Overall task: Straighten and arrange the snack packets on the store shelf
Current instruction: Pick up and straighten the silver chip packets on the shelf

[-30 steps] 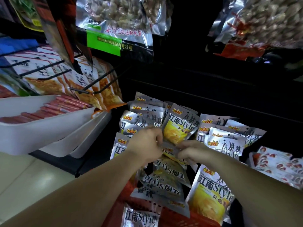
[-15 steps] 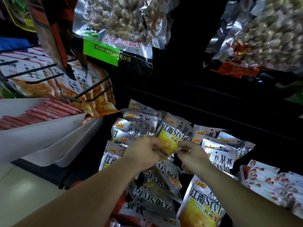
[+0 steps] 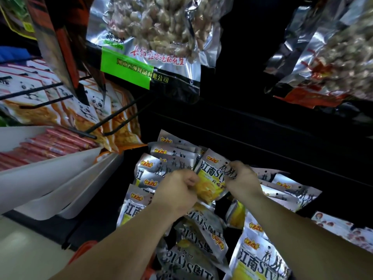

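A silver-and-yellow snack packet (image 3: 210, 176) stands upright in the middle of the low shelf, held from both sides. My left hand (image 3: 177, 190) pinches its lower left edge. My right hand (image 3: 241, 179) grips its upper right edge. More packets of the same kind are stacked behind it on the left (image 3: 161, 158) and fanned out to the right (image 3: 288, 186). Several others lie upside down and loose (image 3: 201, 235) under my forearms. One lies upright at the lower right (image 3: 260, 257).
White trays (image 3: 50, 178) with red sausages (image 3: 50, 142) jut out at the left. Wire hooks (image 3: 113, 120) carry panda-print packets. Big peanut bags (image 3: 157, 33) hang overhead. Red-and-white packets (image 3: 347, 231) lie at the far right. The dark shelf edge (image 3: 282, 150) runs behind the packets.
Both hands rose from the loose pile to the upright packet. The right hand moved up onto its upper right edge, the left to its lower left. The camera moved closer.
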Available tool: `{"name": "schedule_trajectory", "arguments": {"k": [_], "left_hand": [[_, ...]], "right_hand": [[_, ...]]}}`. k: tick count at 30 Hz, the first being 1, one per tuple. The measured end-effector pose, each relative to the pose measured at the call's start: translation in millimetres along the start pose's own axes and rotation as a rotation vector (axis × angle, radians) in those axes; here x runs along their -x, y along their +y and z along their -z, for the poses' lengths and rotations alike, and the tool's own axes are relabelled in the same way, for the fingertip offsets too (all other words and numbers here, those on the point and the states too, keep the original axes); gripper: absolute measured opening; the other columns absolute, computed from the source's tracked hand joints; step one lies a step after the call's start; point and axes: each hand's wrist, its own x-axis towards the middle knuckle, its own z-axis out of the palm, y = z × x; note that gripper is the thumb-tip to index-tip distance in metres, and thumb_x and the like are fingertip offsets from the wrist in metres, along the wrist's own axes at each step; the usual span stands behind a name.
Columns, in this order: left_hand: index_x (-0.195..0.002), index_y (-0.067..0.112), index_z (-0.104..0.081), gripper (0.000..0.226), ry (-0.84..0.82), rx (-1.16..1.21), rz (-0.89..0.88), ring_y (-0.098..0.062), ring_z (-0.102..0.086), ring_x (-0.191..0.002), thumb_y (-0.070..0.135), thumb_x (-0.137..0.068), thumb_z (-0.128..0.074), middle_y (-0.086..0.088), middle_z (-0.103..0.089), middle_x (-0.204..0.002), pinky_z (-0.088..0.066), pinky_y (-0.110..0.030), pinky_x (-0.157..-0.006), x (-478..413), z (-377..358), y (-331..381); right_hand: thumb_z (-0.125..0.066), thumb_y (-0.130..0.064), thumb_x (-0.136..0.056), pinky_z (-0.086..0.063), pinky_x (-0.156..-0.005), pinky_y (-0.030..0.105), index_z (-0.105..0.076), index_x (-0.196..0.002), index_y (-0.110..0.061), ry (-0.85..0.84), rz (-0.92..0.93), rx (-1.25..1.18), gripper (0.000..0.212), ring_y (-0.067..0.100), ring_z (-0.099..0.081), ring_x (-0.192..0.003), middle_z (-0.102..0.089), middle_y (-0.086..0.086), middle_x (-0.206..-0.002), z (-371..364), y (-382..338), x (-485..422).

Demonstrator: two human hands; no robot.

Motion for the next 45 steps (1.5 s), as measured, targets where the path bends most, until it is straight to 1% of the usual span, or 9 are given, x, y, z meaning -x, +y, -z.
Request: {"name": "schedule_trajectory", "arguments": {"k": [9, 13, 19, 24, 30, 33, 36, 40, 45], "left_hand": [[-0.108, 0.029, -0.074, 0.04, -0.011, -0.009, -0.018, -0.005, -0.065, -0.103, 0.0, -0.088, -0.056, 0.018, -0.069, -0.102, -0.057, -0.029, -0.097, 6, 7, 9], [-0.111, 0.025, -0.075, 0.041, -0.02, -0.011, -0.011, -0.007, -0.065, -0.106, -0.003, -0.089, -0.054, 0.014, -0.068, -0.104, -0.054, -0.025, -0.097, 7, 17, 14], [-0.107, 0.018, -0.076, 0.034, 0.017, 0.016, -0.032, -0.01, -0.065, -0.103, -0.002, -0.091, -0.055, 0.01, -0.068, -0.098, -0.053, -0.024, -0.092, 22, 41, 41], [-0.087, 0.043, -0.066, 0.041, 0.061, -0.018, -0.239, -0.019, -0.062, -0.094, 0.002, -0.084, -0.066, 0.005, -0.063, -0.098, -0.055, -0.031, -0.083, 62, 69, 70], [-0.081, 0.019, -0.072, 0.014, 0.009, 0.322, -0.203, -0.018, -0.046, -0.055, 0.01, -0.085, -0.083, -0.002, -0.056, -0.067, -0.043, -0.028, -0.052, 134, 126, 117], [-0.074, 0.014, -0.072, 0.016, 0.031, 0.372, -0.175, -0.014, -0.051, -0.057, 0.007, -0.082, -0.084, 0.007, -0.062, -0.063, -0.042, -0.02, -0.056, 175, 141, 132], [-0.075, 0.022, -0.073, 0.019, 0.158, 0.402, -0.155, -0.003, -0.062, -0.069, 0.007, -0.083, -0.083, 0.014, -0.071, -0.082, -0.046, -0.014, -0.062, 205, 147, 143], [-0.079, 0.02, -0.072, 0.015, 0.2, 0.572, -0.038, -0.015, -0.055, -0.051, 0.01, -0.087, -0.079, 0.01, -0.071, -0.072, -0.048, -0.026, -0.053, 227, 143, 150], [-0.079, 0.025, -0.073, 0.016, 0.12, 0.614, -0.024, -0.016, -0.057, -0.067, 0.012, -0.085, -0.08, -0.003, -0.073, -0.084, -0.046, -0.02, -0.052, 229, 149, 156]], "right_hand": [[-0.053, -0.014, -0.094, -0.053, -0.068, 0.03, -0.068, -0.099, -0.03, 0.019, -0.06, 0.389, 0.022, 0.025, -0.065, -0.088, -0.069, 0.0, -0.102, 5, -8, 4], [-0.057, -0.033, -0.099, -0.042, -0.08, 0.036, -0.067, -0.1, -0.024, 0.2, 0.138, 0.377, 0.014, 0.028, -0.056, -0.107, -0.065, 0.002, -0.102, 20, -15, 11], [-0.055, -0.006, -0.099, -0.05, -0.057, 0.044, -0.046, -0.104, -0.034, 0.004, 0.386, 0.155, 0.03, 0.029, -0.061, -0.068, -0.066, 0.004, -0.082, 68, -42, 43], [-0.056, 0.007, -0.094, -0.057, -0.075, 0.049, -0.069, -0.119, -0.023, 0.077, 0.648, 0.119, 0.041, 0.027, -0.066, -0.094, -0.063, -0.002, -0.109, 121, -69, 100], [-0.054, 0.004, -0.098, -0.057, -0.083, 0.038, -0.077, -0.108, -0.02, 0.092, 0.845, -0.066, 0.035, 0.013, -0.063, -0.096, -0.065, -0.013, -0.101, 186, -101, 190], [-0.066, -0.01, -0.099, -0.047, -0.095, 0.025, -0.078, -0.102, -0.031, 0.177, 0.658, -0.313, 0.024, 0.008, -0.056, -0.119, -0.057, -0.018, -0.127, 198, -107, 229], [-0.082, -0.027, -0.085, -0.045, -0.105, 0.029, -0.078, -0.097, -0.04, -0.039, 0.332, -0.726, 0.019, -0.003, -0.041, -0.14, -0.036, -0.025, -0.155, 190, -111, 270], [-0.083, -0.029, -0.07, -0.06, -0.086, 0.03, -0.081, -0.099, -0.036, -0.298, 0.13, -1.076, 0.03, 0.011, -0.069, -0.114, -0.069, -0.01, -0.13, 172, -114, 298], [-0.091, -0.017, -0.073, -0.056, -0.078, 0.026, -0.08, -0.107, -0.023, -0.479, 0.041, -1.245, 0.036, 0.014, -0.071, -0.096, -0.071, 0.001, -0.109, 173, -113, 281]]}}
